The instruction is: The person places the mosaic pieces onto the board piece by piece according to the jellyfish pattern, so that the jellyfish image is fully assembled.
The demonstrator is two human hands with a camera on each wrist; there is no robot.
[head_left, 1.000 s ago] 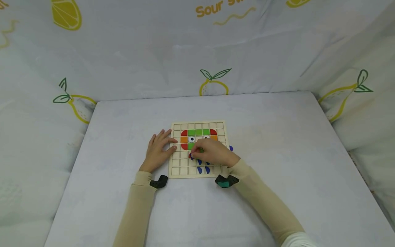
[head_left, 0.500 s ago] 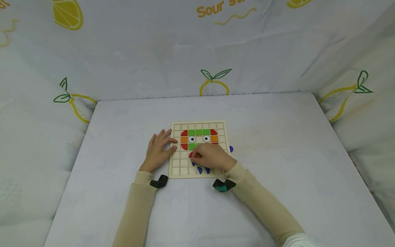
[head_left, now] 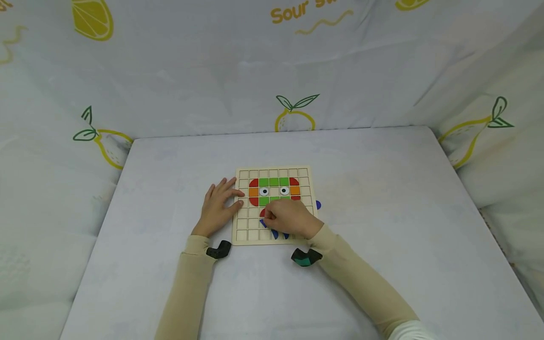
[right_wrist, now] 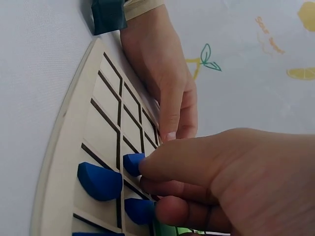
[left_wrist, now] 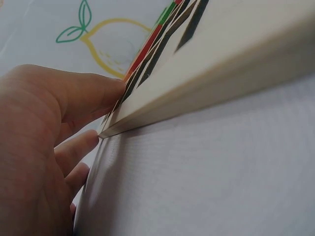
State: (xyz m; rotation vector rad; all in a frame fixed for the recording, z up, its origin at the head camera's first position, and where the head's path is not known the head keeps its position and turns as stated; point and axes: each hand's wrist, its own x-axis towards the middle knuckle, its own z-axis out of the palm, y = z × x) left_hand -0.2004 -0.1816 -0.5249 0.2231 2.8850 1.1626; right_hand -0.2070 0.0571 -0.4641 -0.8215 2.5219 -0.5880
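A wooden grid board (head_left: pixel 246 235) lies on the table with coloured tiles in its cells. My left hand (head_left: pixel 216 211) lies at the board's left side, fingers spread, with the thumb and index fingertips on its edge. In the right wrist view, my right hand (right_wrist: pixel 231 177) pinches a small blue rounded tile (right_wrist: pixel 133 164) at a cell in the lower part of the board. A red tile (head_left: pixel 263 213) shows just above those fingertips. Two more blue tiles, a nearer one (right_wrist: pixel 100 182) and one (right_wrist: pixel 139 210) beside the fingers, sit on neighbouring cells. The right hand hides some cells.
Green, red and orange tiles (head_left: pixel 274 182) and two eye tiles (head_left: pixel 284 191) fill the upper cells. Another blue tile (head_left: pixel 318 205) lies at the board's right edge. White lemon-print cloth (head_left: pixel 191 71) stands behind the white table (head_left: pixel 382 189).
My right hand has moved slightly down the board with the blue tile, from beside the red tile to the cell below it. The right eye tile is uncovered. My left hand stays put.
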